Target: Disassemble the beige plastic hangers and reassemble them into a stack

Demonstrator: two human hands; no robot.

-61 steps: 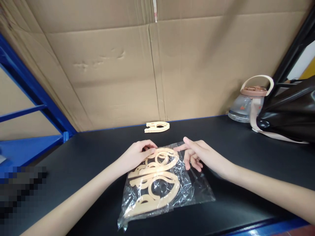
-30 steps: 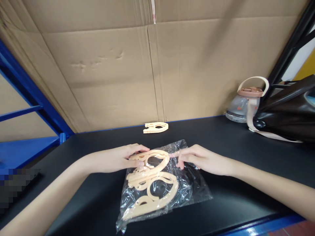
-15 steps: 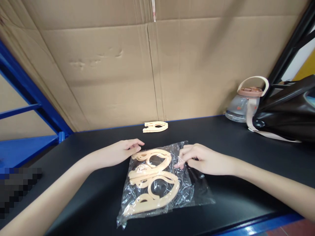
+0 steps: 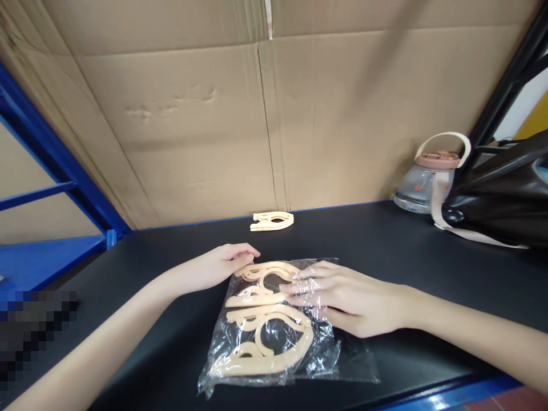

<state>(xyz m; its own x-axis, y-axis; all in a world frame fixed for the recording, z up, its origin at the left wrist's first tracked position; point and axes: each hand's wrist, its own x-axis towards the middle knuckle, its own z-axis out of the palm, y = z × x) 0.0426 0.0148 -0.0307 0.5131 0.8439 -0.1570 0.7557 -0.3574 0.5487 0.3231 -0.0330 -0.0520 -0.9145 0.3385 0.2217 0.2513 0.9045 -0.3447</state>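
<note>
A clear plastic bag (image 4: 363,365) lies on the black tabletop with two cream folding hangers (image 4: 295,348) inside, one above the other. My right hand (image 4: 355,297) reaches in from the right. Its fingers are stretched out under the shiny film, their tips over the right part of the upper hanger. At the bag's upper left corner rests my left hand (image 4: 225,265), fingers loosely bent and thumb apart, beside the upper hanger's end. Whether it touches the film I cannot tell. Farther back, another cream folded hanger (image 4: 272,221) lies outside the bag.
A cardboard wall (image 4: 205,125) rises behind the table (image 4: 171,342). At the back right stand a clear water bottle (image 4: 422,185) with a pink lid and strap, and a black bag (image 4: 505,200). Blue metal framing (image 4: 81,200) runs along the left.
My right hand has moved left and deeper under the film, its fingers now over the upper hanger. The bag has spread a little toward me. My left hand stays at the corner.
</note>
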